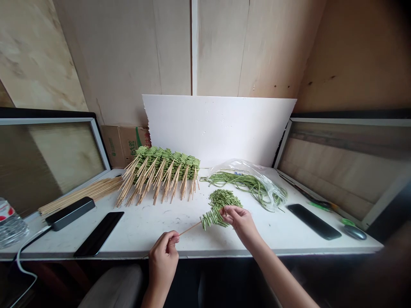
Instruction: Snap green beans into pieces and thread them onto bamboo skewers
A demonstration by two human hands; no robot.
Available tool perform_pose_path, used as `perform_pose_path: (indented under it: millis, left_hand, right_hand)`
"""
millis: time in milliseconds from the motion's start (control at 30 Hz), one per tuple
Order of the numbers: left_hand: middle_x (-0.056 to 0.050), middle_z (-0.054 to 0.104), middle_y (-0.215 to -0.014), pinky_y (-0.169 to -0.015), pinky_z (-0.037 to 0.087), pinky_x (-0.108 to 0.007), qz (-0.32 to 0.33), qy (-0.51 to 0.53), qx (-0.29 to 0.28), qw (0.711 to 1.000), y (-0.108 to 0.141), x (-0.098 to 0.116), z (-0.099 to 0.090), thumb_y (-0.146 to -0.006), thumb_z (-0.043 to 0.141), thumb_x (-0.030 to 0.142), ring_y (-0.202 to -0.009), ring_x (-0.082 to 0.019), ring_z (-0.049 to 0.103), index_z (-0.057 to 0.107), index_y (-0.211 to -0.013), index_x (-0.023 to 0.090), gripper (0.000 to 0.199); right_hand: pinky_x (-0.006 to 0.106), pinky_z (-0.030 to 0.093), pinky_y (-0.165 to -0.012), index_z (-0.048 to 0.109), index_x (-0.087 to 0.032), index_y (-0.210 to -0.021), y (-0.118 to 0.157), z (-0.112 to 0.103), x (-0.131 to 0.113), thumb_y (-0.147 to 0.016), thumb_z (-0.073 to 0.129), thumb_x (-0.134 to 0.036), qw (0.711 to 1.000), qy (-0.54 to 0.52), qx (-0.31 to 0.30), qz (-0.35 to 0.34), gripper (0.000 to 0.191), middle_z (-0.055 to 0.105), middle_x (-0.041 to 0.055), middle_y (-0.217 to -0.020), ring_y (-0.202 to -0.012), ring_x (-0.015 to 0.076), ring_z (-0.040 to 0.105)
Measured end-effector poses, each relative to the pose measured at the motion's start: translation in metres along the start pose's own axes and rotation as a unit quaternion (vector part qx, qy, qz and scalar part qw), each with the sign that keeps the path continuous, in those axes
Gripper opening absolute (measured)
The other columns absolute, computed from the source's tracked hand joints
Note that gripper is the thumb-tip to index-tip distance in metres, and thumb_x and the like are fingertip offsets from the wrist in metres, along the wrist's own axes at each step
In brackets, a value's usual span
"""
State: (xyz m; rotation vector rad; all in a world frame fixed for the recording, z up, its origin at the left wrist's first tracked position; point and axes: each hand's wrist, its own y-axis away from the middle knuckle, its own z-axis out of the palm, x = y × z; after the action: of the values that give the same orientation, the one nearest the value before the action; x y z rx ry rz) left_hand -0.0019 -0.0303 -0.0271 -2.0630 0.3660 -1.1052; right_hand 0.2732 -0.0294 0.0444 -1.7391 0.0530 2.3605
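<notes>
Probably light, skewer [190, 229] stiff but snappable, bean pieces [209, 218] crisp, splittable; left hand [164, 253] pinches bare shaft, good hold, right hand [241, 223] pinches row's far end, exact contact hidden.

A clear plastic bottle [12, 224] stands left of a black smartphone [99, 234], a computer mouse [355, 232] far right.

— How is the left hand [164, 252]?
— Low, thumb and fingers pinched.
— And the right hand [236, 217]?
— Farther forward, forearm slanting in from the right, its fingertips seemingly pinched, though small to see.
</notes>
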Motion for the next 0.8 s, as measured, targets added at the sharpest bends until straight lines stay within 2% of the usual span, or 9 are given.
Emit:
perform_pose_path:
  millis: [367, 800]
  left_hand:
    - [-0.001, 0.076, -0.08, -0.069, 0.056, -0.024, 0.02, -0.013, 0.004, 1.0, 0.0003, -0.0012, -0.0016, -0.094, 0.051, 0.013, -0.072, -0.017, 0.074, 0.07, -0.089, 0.022, 0.022]
    - [-0.001, 0.076, -0.078, -0.068, 0.056, -0.024, 0.033, -0.005, 0.021, 0.999, -0.0012, 0.0033, -0.0043, -0.095, 0.052, 0.013, -0.069, -0.016, 0.074, 0.07, -0.089, 0.021, 0.021]
  right_hand:
    - [0.031, 0.057, -0.075, 0.083, -0.018, -0.08, 0.0015, -0.0016, -0.001, -0.077, 0.086, -0.046, 0.999, 0.04, -0.011, -0.02, 0.028, 0.077, 0.0081, -0.082, -0.078, 0.0196, 0.068]
    - [0.031, 0.059, -0.075, 0.082, -0.018, -0.085, 0.0014, -0.0002, -0.0041, -0.077, 0.085, -0.048, 0.999, 0.045, -0.008, -0.018, 0.031, 0.077, 0.007, -0.084, -0.083, 0.0207, 0.07]
